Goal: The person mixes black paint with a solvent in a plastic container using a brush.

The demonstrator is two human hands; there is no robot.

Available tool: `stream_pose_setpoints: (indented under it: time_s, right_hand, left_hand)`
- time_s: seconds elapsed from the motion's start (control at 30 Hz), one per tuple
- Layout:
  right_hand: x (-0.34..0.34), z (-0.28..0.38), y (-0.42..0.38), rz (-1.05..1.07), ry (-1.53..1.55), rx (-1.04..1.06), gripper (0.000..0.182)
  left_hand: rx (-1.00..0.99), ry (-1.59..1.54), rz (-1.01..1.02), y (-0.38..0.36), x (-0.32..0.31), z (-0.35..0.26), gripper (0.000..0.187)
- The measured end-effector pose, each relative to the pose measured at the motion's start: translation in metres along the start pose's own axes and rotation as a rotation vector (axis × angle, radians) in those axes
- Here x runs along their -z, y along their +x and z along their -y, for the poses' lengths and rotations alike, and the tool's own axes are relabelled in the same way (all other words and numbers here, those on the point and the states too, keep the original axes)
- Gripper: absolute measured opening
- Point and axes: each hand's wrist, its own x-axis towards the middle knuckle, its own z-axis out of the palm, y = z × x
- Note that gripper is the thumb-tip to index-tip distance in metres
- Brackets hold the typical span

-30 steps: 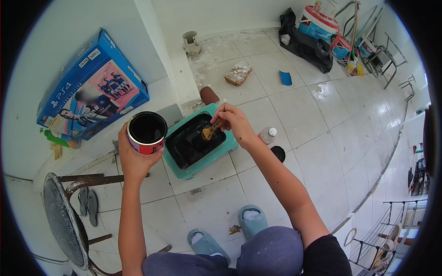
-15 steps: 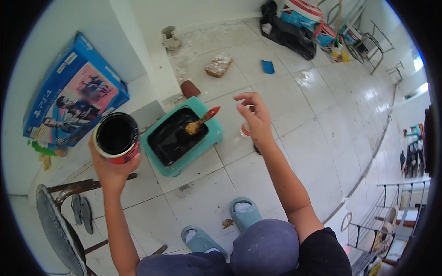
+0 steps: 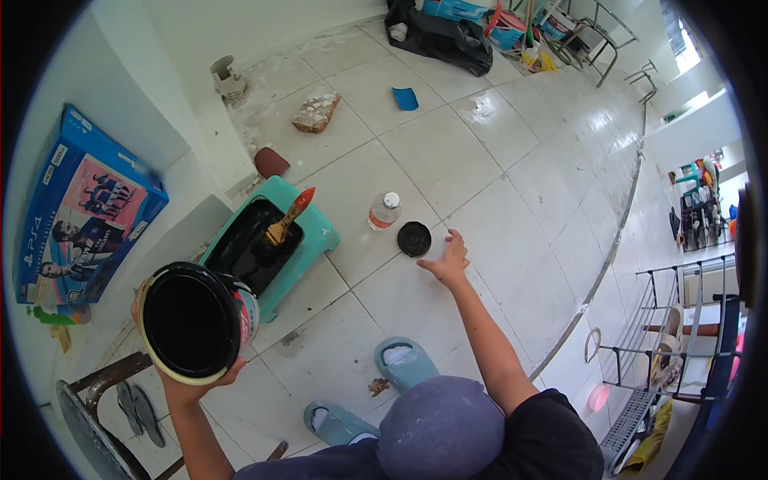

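Note:
My left hand (image 3: 186,388) grips an open paint can (image 3: 188,320), tilted so that its black inside faces me. Beside the can stands a teal stool (image 3: 308,224) with a black paint-coated tray (image 3: 244,264) on top. A paintbrush (image 3: 290,218) with a red-tipped handle rests across the tray's edge, bristles inward. My right hand (image 3: 450,260), fingers apart and holding nothing, hovers just right of a round black lid (image 3: 414,239) on the tiles. Left of that lid is a clear plastic bottle (image 3: 384,212) with a white cap.
A blue PS4 box (image 3: 92,212) leans at the left wall above slippers (image 3: 140,412) and a dark chair (image 3: 88,424). A brick chunk (image 3: 317,110), a blue scrap (image 3: 405,98) and a black bag (image 3: 444,44) lie farther off. At right stands a metal rack (image 3: 664,352).
My left hand has raised the paint can closer to the camera. My right hand has moved down toward the lid, uncovering the bottle and lid. The view has shifted right.

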Motion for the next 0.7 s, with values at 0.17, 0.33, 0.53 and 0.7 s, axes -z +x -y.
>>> stream_pose_setpoints:
  time_s: [0.17,0.33,0.53,0.7]
  right_hand:
    - [-0.015,0.027,-0.006,0.021,0.088,0.090,0.131]
    - [-0.025,0.042,0.002,0.054,0.067,0.158,0.136]
    - [-0.019,0.052,0.007,0.263,0.122,0.314,0.140]
    - [-0.020,0.055,-0.011,0.179,0.155,0.209,0.130]
  left_hand:
    - [-0.160,-0.157,0.008,0.033,-0.032,-0.073,0.133]
    - [-0.262,-0.266,0.042,0.034,-0.063,-0.087,0.115]
    - [-0.351,-0.290,0.199,0.027,-0.091,-0.094,0.109]
    - [-0.428,-0.319,0.175,-0.009,-0.143,-0.062,0.105]
